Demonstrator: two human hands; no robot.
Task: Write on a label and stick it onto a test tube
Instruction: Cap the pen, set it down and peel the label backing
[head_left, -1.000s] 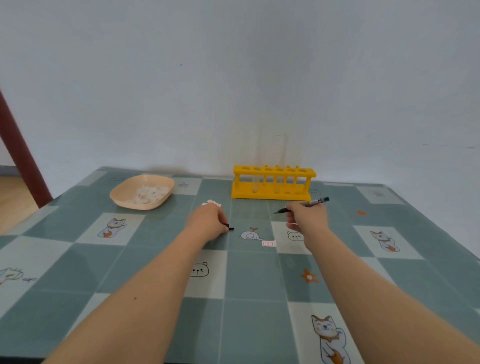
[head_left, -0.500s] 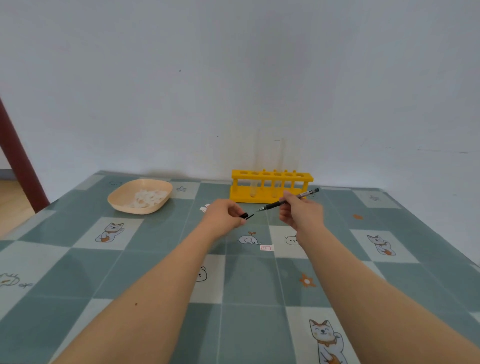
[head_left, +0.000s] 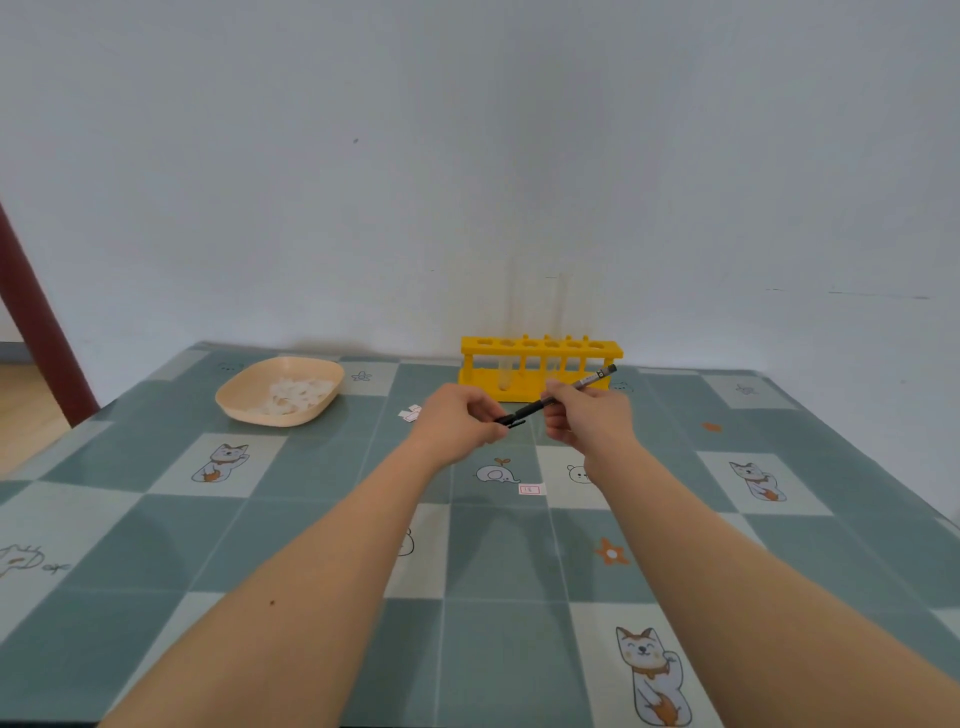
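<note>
My right hand (head_left: 589, 415) grips a black pen (head_left: 574, 391) by its barrel, above the table. My left hand (head_left: 457, 421) pinches the pen's black cap (head_left: 511, 420), which meets the pen's tip end. A small written label (head_left: 531, 489) with a pink border lies on the tablecloth below my hands. Behind my hands stands a yellow test tube rack (head_left: 540, 361), and clear test tubes (head_left: 506, 332) rise out of it. Some loose white label pieces (head_left: 410, 413) lie left of my left hand.
A beige bowl (head_left: 280, 392) with white bits in it sits at the back left. The table (head_left: 156, 519) has a green checked cloth with animal pictures. A white wall stands close behind the rack, and a dark red post (head_left: 36, 312) is at the far left.
Both hands rose off the table and came together. The cap in my left hand, apart from the pen before, now meets the pen's tip.
</note>
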